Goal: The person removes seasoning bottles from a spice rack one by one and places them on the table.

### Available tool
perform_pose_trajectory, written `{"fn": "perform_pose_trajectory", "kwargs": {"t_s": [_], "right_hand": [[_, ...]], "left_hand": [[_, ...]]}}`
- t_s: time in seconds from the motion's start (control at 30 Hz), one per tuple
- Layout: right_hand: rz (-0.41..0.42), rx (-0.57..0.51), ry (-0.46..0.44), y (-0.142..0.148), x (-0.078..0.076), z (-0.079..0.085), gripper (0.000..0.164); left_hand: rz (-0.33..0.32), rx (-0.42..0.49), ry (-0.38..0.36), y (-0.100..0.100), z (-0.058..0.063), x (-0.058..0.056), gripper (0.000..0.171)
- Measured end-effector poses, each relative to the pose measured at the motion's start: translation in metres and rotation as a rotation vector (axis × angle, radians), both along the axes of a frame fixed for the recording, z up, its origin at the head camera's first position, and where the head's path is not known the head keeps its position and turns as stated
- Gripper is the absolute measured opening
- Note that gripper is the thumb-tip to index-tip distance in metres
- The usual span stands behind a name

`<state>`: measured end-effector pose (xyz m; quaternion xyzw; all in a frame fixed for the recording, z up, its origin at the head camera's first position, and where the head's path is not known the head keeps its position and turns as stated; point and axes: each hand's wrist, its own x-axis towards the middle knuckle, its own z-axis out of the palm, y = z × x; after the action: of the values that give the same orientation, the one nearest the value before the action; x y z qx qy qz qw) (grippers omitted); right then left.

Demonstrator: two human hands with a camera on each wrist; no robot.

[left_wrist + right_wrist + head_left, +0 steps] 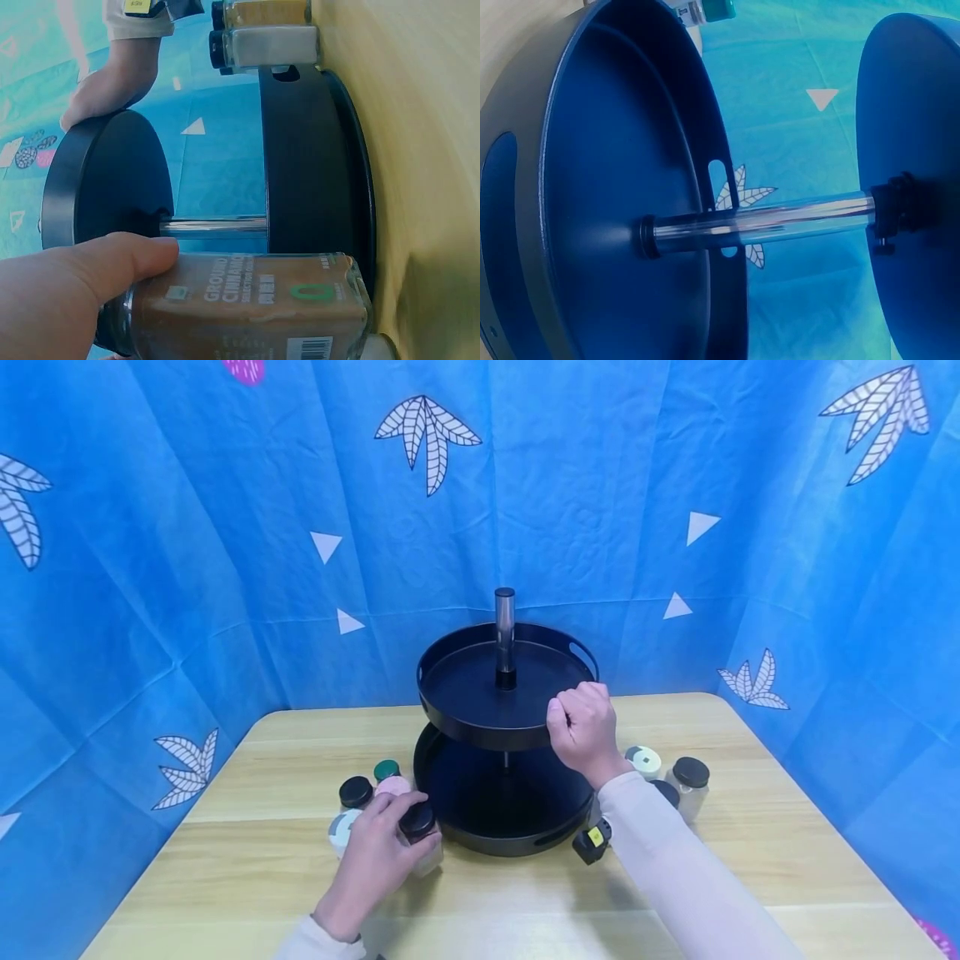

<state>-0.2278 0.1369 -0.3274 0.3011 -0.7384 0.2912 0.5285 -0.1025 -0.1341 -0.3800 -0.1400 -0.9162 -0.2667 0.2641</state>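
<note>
My left hand (378, 852) grips a black-capped spice jar (255, 300) labelled ground cinnamon, at the front left of a black two-tier tray stand. Brown powder fills the jar, and my thumb lies along its side near the cap. My right hand (587, 727) has its fingers curled at the right rim of the upper tray (472, 672). A chrome post (505, 627) rises through the stand's middle. Below sits the wider lower tray (480, 806), its floor bare where it shows. In the right wrist view the post (802, 219) joins both tiers; the right hand is outside that view.
Left of the stand, jars with a green lid (387, 769), a black lid (356, 792) and a white lid (341, 829) cluster together. On the right stand a white-lidded jar (643, 760) and a black-lidded jar (691, 774), partly behind my right forearm. A blue curtain (585, 510) backs the wooden table (315, 735).
</note>
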Motion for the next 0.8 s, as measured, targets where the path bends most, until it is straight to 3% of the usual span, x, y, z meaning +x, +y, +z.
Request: {"fn": "perform_pose_trajectory", "kwargs": {"t_s": [0.27,0.8], "right_hand": [[-0.002,0.007,-0.001,0.0002,0.0006,0.0001,0.038],[0.001,0.001,0.008,-0.0004,0.0012,0.0011,0.038]], "left_hand": [[0.052,-0.023,-0.028,0.0006,-0.0001,0.0028,0.049],[0.046,-0.022,-0.072,0.0030,-0.0042,0.0015,0.045]]}}
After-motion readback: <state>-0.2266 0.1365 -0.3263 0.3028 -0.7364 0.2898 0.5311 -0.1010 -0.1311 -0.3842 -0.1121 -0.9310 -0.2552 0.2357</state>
